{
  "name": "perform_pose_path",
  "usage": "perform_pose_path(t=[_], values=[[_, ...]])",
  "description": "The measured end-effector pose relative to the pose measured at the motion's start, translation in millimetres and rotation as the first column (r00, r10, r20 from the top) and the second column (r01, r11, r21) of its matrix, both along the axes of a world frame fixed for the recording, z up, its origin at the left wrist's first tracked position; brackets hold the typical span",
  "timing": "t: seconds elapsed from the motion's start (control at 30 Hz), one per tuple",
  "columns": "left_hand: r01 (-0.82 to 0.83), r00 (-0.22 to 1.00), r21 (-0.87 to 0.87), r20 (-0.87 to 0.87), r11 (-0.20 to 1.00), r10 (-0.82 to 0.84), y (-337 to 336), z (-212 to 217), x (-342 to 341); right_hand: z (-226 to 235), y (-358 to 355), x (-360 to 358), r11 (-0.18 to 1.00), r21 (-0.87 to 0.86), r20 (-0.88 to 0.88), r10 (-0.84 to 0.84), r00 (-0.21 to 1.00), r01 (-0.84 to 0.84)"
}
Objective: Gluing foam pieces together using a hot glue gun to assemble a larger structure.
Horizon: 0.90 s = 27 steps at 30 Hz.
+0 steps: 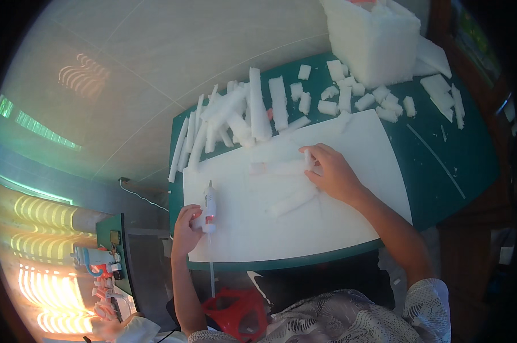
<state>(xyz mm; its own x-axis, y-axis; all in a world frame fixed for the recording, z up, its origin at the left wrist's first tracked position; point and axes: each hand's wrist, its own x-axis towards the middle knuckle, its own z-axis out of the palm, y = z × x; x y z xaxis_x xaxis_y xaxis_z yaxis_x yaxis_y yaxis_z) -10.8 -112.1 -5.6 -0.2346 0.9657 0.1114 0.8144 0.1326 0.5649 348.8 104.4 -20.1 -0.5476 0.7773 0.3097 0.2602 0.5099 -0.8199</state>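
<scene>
At the left side of a white board (361,143), my left hand (185,230) is closed around the handle of a white hot glue gun (210,201). Its nozzle points away from me, and a long pale glue stick (212,260) trails from its back end past the board's near edge. My right hand (337,174) pinches a small white foam piece (308,159) at the right end of a white foam strip (281,167) lying on the board. A second foam strip (294,201) rests nearer to me, apart from both hands.
Long foam strips (227,111) lie heaped on the green table (441,154) at the far left. Several short foam blocks (327,107) are scattered at the back, beside a large white foam box (378,46). A red bag (235,311) sits below the near edge.
</scene>
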Motion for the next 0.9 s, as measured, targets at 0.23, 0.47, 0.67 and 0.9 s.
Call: perform_pose_path(t=[0.23, 0.47, 0.67, 0.9], values=[[-0.04, 0.997, -0.212, -0.073, 0.976, 0.025, 5, 14, -4, -4, 3, 1, 0.999, -0.045, 0.02, 0.017, 1.0, -0.016], [0.09, 0.948, -0.032, -0.305, 0.995, -0.095, 10, 51, 33, -9, 10, 2, 0.998, -0.057, 0.04, 0.028, 0.999, -0.026], [0.491, 0.855, 0.024, -0.205, 0.871, -0.476, 66, 45, 168, -9, 11, 4, 0.995, -0.083, 0.019, 0.058, 0.998, -0.056], [0.519, 0.791, 0.041, -0.4, 0.854, -0.462, 106, 2, 215, -14, 13, 6, 0.992, -0.095, 0.006, 0.086, 0.996, -0.085]])
